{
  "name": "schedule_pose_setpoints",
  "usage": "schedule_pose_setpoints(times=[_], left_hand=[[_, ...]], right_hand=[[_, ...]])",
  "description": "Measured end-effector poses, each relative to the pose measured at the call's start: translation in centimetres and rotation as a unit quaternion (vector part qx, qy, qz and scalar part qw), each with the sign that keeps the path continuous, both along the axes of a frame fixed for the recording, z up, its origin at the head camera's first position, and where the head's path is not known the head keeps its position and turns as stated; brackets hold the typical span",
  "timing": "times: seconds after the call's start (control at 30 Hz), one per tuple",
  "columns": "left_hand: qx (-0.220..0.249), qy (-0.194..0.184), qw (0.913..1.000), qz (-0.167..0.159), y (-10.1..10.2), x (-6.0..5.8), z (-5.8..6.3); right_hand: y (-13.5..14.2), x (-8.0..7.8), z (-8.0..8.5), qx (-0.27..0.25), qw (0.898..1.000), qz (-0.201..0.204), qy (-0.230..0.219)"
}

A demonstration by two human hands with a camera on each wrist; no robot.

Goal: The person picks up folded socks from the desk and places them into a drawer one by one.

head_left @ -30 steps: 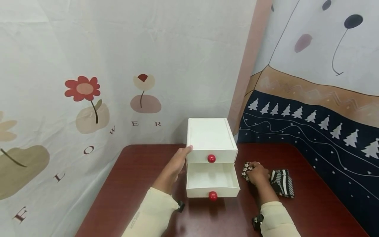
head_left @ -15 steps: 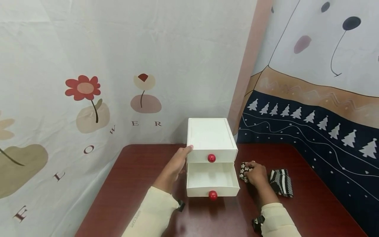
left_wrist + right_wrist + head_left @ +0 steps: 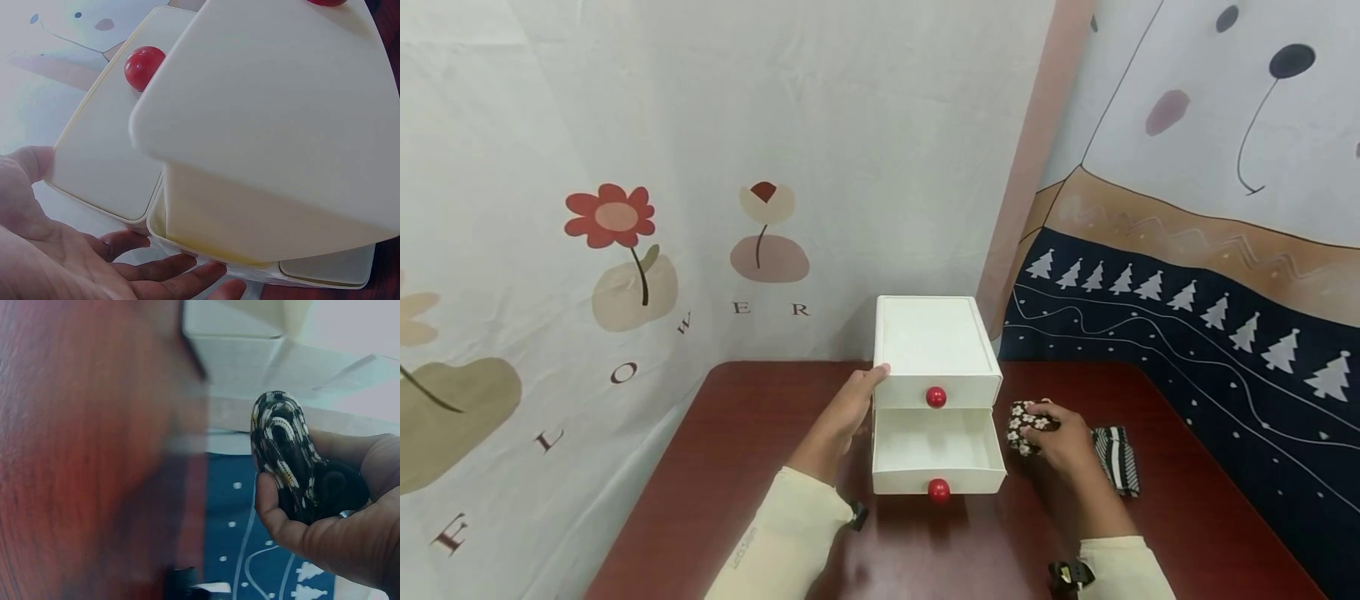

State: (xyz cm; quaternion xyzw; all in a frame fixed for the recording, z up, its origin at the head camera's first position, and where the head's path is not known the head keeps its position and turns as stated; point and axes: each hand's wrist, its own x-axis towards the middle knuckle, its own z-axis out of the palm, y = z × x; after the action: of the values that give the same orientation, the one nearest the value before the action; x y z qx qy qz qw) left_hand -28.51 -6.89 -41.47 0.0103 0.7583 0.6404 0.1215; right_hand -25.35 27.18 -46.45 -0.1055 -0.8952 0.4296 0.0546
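A white drawer box (image 3: 932,333) with red ball knobs stands on the table. Below its top drawer, a drawer (image 3: 902,481) is pulled out and bare inside. My left hand (image 3: 847,412) rests against the box's left side, thumb at the upper front corner; in the left wrist view its fingers (image 3: 169,269) are extended along the side. To the right of the box, my right hand (image 3: 1067,440) pinches a folded black cloth with white flowers (image 3: 1019,433) between thumb and fingers. In the right wrist view this folded cloth (image 3: 281,444) shows layered edges and is held off the table.
A folded black-and-white striped cloth (image 3: 1123,462) lies right of my right hand, partly behind it. The dark red table (image 3: 760,392) meets a printed white curtain (image 3: 850,167) behind and a navy tree-patterned one (image 3: 1195,350) at right.
My right hand has lifted the flowered cloth slightly and shifted away from the table top, showing more of it. The left hand and drawer box keep their place.
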Motion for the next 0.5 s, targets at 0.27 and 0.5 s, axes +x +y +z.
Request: schedule_pose_setpoints(times=[0.27, 0.5], left_hand=[[0.008, -0.001, 1.0, 0.002, 0.0, 0.0, 0.0], [0.005, 0.01, 0.9999, 0.002, 0.1, 0.0, -0.1]], right_hand=[[-0.9, 3.1, 3.0, -0.063, 0.998, 0.009, 0.002], [-1.6, 5.7, 5.6, -0.077, 0.997, -0.006, 0.011]])
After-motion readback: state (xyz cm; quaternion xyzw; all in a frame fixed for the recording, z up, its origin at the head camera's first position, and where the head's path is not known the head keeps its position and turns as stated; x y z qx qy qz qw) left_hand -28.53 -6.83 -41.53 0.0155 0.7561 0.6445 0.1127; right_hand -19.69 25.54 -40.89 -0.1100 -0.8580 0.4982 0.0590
